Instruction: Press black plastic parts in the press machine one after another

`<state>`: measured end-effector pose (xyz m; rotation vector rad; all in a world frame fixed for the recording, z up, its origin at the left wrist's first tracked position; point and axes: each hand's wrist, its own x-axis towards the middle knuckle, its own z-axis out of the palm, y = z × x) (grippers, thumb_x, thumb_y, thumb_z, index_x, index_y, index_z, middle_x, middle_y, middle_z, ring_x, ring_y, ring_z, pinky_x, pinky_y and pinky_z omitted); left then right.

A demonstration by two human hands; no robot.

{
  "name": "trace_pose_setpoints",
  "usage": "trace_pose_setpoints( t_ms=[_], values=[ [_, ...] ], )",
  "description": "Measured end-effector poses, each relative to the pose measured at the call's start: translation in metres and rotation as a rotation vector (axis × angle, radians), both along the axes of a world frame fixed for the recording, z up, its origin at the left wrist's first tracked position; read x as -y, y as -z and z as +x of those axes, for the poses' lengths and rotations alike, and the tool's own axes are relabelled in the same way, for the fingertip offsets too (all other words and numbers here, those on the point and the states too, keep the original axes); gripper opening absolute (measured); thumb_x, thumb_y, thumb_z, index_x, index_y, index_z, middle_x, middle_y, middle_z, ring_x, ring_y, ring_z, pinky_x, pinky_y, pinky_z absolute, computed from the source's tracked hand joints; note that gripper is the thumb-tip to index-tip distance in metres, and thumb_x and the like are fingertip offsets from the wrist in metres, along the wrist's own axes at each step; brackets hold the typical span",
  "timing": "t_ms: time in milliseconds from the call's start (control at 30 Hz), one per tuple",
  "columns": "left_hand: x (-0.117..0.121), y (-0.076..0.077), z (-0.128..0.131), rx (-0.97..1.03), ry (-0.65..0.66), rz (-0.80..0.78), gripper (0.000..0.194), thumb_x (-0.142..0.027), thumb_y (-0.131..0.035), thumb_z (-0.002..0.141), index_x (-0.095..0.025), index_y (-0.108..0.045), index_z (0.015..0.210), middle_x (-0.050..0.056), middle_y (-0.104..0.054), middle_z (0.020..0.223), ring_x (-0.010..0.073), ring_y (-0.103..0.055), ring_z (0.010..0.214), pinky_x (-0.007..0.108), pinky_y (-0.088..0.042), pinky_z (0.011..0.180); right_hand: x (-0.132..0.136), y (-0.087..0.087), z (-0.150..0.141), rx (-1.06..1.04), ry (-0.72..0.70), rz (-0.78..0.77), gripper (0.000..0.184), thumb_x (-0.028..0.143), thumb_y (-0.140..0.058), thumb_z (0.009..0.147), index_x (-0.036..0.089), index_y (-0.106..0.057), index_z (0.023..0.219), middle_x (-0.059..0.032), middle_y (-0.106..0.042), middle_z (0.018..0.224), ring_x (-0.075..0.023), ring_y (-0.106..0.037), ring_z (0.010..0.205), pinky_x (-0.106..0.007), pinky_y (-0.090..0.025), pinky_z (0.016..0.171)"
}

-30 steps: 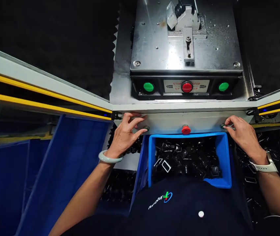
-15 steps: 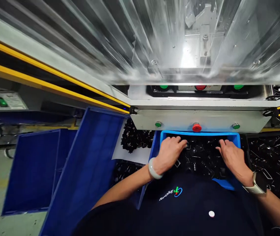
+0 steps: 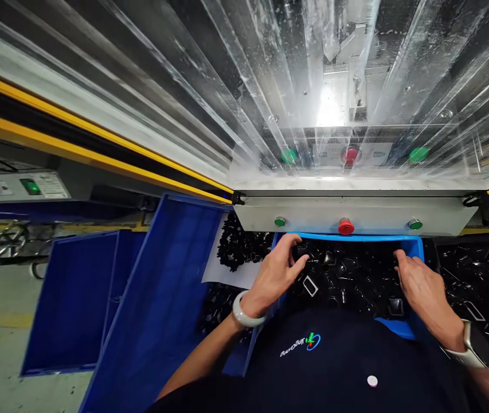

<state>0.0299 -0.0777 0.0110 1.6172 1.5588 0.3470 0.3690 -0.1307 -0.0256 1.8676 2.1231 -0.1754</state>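
Observation:
A bright blue bin full of shiny black plastic parts stands right in front of my body. Over its left end is my left hand, with thumb and index finger apart and nothing visible between them. My right hand hangs at the bin's right wall, fingers loosely stretched inward; I see nothing held, though its palm side is hidden. Among the black pieces lie a pale-edged rectangular frame and a square-looking part.
Beyond the bin is a machine panel with green buttons and a red button. A clear plastic guard rises above it. Dark blue crates stand at left, near small black pieces. More black parts lie at right.
Both hands have moved outward, away from each other, toward the bin's ends. The left thumb and fingers have spread. The clear guard has come down over the upper buttons. The view has shifted slightly.

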Motion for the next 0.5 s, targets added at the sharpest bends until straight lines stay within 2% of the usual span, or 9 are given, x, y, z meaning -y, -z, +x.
trace_pose_setpoints(
  t_ms=[100,167,233,300,367,433,500],
  values=[
    [-0.001,-0.004,-0.009,0.553,-0.269,-0.235,0.041,-0.035,-0.074,0.088,-0.019,-0.063,0.124,0.005,-0.069,0.1,0.0163,-0.067,0.081,0.03,-0.054,0.081,-0.003,-0.015,0.009,-0.095,0.062,-0.041,0.019,0.02,-0.049,0.103,0.018,-0.067,0.108,-0.0059,-0.069,0.081,-0.0205,-0.068,0.074,-0.029,-0.037,0.051],
    [-0.003,-0.005,-0.005,0.834,-0.369,-0.409,0.041,-0.035,-0.079,0.083,-0.018,-0.066,0.118,0.004,-0.071,0.096,0.0172,-0.07,0.083,0.031,-0.056,0.084,-0.006,-0.022,0.014,-0.175,0.065,-0.031,0.017,0.025,-0.052,0.102,0.02,-0.068,0.105,-0.0049,-0.072,0.085,-0.0197,-0.068,0.073,-0.029,-0.039,0.053],
    [-0.004,-0.004,0.004,1.012,-0.43,-0.518,0.041,-0.031,-0.084,0.078,-0.018,-0.068,0.113,0.004,-0.072,0.097,0.0167,-0.071,0.082,0.03,-0.057,0.084,-0.01,-0.03,0.015,-0.241,0.076,0.021,0.018,0.028,-0.052,0.103,0.022,-0.069,0.102,-0.004,-0.073,0.086,-0.0198,-0.069,0.073,-0.029,-0.039,0.053],
    [-0.004,-0.002,0.014,1.104,-0.446,-0.57,0.039,-0.028,-0.088,0.074,-0.018,-0.069,0.108,0.004,-0.073,0.097,0.0164,-0.072,0.082,0.03,-0.057,0.084,-0.016,-0.041,0.009,-0.36,0.091,0.102,0.022,0.033,-0.051,0.104,0.024,-0.071,0.1,-0.0032,-0.075,0.09,-0.0199,-0.07,0.076,-0.029,-0.043,0.055],
    [-0.004,-0.001,0.023,1.133,-0.439,-0.579,0.039,-0.026,-0.089,0.074,-0.018,-0.071,0.107,0.004,-0.073,0.098,0.0164,-0.073,0.085,0.03,-0.058,0.086,-0.022,-0.055,-0.005,-0.594,0.123,0.177,0.022,0.037,-0.055,0.104,0.025,-0.073,0.101,-0.0027,-0.076,0.098,-0.019,-0.072,0.083,-0.028,-0.049,0.061],
    [-0.004,-0.001,0.03,1.119,-0.419,-0.547,0.038,-0.025,-0.09,0.075,-0.018,-0.072,0.108,0.005,-0.074,0.105,0.017,-0.073,0.09,0.032,-0.059,0.089,-0.028,-0.069,-0.024,-0.877,0.207,0.231,0.019,0.041,-0.062,0.101,0.026,-0.074,0.104,-0.0027,-0.076,0.103,-0.0175,-0.073,0.089,-0.027,-0.055,0.067],
    [-0.004,-0.002,0.036,1.096,-0.388,-0.488,0.038,-0.026,-0.091,0.076,-0.017,-0.072,0.107,0.008,-0.074,0.115,0.0192,-0.072,0.099,0.034,-0.06,0.092,-0.033,-0.079,-0.044,-1.092,0.303,0.223,0.021,0.044,-0.07,0.097,0.025,-0.075,0.102,-0.0028,-0.076,0.099,-0.0165,-0.073,0.086,-0.026,-0.058,0.07]
  ],
)
